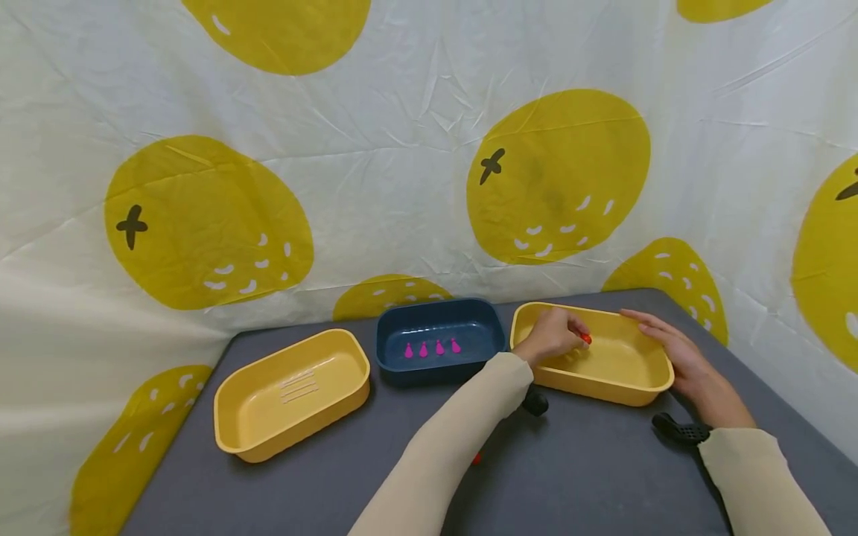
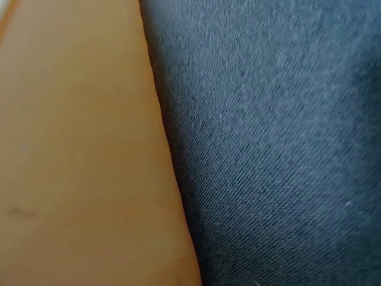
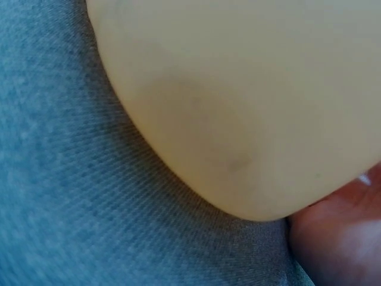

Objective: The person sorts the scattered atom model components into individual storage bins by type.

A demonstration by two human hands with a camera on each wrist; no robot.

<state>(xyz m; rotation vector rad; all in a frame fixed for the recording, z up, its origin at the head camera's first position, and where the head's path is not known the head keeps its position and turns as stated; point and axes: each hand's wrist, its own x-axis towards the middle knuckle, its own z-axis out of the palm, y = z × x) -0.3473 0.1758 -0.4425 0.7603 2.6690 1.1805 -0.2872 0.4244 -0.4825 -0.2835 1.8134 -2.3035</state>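
In the head view my left hand (image 1: 555, 333) reaches over the near-left part of the right yellow bin (image 1: 583, 383). Its fingertips pinch a small red piece (image 1: 586, 339), mostly hidden by the fingers. Below that hand, a little something on the bin's floor is too small to make out. My right hand (image 1: 684, 361) rests against the bin's right end, fingers lying fairly straight along the rim. Only the bin's pale side (image 2: 77, 149) fills the left wrist view. At the right wrist view's lower right, part of the right hand (image 3: 339, 244) touches the bin.
A dark blue bin (image 1: 439, 376) with several pink pawn-shaped pieces (image 1: 424, 350) stands in the middle. Left of it, another yellow bin (image 1: 302, 432) holds several thin pale sticks (image 1: 298, 387). Another red bit (image 1: 477, 458) shows beside the left sleeve on the grey cloth (image 1: 570, 476).
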